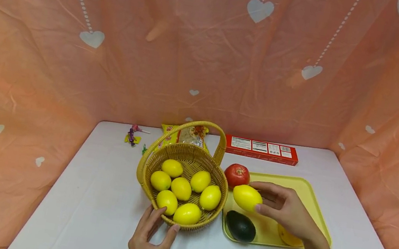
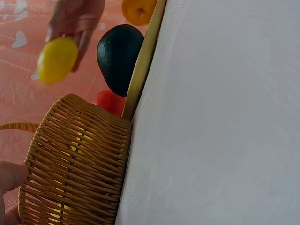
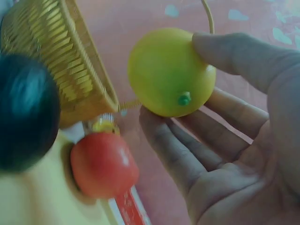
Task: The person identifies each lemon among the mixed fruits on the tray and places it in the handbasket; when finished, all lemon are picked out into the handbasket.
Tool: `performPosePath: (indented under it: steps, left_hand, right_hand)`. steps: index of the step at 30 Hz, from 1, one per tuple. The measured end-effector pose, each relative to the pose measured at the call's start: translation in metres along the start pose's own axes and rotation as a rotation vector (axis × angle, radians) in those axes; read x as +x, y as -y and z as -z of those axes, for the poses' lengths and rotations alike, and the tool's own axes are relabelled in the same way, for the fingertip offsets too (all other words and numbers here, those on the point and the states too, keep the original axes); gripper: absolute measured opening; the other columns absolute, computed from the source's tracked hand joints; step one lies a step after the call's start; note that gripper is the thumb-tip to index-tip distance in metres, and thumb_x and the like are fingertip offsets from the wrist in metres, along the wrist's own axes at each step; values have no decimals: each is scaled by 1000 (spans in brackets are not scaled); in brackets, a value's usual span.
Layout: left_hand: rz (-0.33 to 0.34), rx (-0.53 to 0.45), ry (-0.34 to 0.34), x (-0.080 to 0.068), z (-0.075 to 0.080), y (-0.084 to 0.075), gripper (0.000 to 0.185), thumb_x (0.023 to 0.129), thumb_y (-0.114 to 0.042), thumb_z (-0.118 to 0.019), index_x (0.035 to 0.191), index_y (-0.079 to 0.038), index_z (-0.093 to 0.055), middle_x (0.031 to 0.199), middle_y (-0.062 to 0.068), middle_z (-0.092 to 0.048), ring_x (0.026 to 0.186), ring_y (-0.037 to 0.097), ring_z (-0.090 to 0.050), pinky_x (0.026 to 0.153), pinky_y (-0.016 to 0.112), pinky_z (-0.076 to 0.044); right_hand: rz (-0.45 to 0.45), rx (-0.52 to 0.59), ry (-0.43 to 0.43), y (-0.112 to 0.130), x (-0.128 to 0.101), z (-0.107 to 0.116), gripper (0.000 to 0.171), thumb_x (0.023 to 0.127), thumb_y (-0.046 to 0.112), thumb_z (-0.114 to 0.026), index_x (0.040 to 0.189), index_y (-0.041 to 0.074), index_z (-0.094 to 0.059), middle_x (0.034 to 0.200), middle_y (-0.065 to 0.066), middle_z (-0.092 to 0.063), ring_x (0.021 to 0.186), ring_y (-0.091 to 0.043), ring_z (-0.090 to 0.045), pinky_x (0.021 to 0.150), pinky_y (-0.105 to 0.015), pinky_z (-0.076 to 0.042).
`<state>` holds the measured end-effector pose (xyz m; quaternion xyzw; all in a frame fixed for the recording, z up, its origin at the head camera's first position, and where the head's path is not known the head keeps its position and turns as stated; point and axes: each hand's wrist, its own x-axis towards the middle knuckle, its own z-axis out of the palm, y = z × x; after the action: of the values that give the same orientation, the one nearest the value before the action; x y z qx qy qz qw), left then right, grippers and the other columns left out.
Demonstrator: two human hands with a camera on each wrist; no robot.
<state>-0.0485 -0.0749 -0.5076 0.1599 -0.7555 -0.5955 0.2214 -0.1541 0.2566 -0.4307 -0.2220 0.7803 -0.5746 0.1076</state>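
My right hand (image 1: 288, 208) pinches a lemon (image 1: 246, 197) between thumb and fingertips, above the left part of the yellow tray (image 1: 301, 185). In the right wrist view the lemon (image 3: 171, 72) shows a small green stem end. A wicker basket (image 1: 213, 214) with a tall handle stands left of the tray and contains several lemons (image 1: 181, 188). At its near rim, my left hand (image 1: 151, 239) grips with fingers and thumb. On the tray are a dark green avocado (image 1: 241, 226), a red pomegranate-like fruit (image 1: 237, 175) and an orange fruit (image 1: 288, 236), partly hidden under my right hand.
Behind the basket lies a yellow snack packet (image 1: 193, 136), partly covered by the handle. A long red box (image 1: 262, 150) runs along the table's back edge. Small wrapped sweets (image 1: 132, 136) and a lollipop (image 1: 136, 128) lie at the back left of the white table (image 1: 91, 212).
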Motion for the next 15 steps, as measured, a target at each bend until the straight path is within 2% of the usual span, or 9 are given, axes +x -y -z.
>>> performPosePath:
  steps: [5,10,15]
  left_hand:
    - [2,5,-1,0,0,0,50,84,-9,-96,130,-21,-80,157,23,-59,125,37,-74,102,6,-52]
    - [-3,7,-1,-1,0,0,50,84,-8,-96,130,-19,-80,156,23,-60,124,37,-74,101,7,-53]
    - [-15,12,-8,-1,0,-1,50,83,-8,-96,130,-18,-80,155,24,-60,124,37,-75,100,8,-54]
  right_hand:
    - [76,73,80,6,15,-8,45,102,0,-74,146,7,-67,141,-12,-72,122,-22,-75,100,-32,-66]
    - [123,48,156,10,31,-17,44,101,1,-76,144,10,-70,139,-11,-74,118,-25,-77,102,-32,-65]
    - [129,17,220,9,47,-29,42,102,7,-77,143,10,-71,139,-11,-75,115,-23,-77,104,-30,-64]
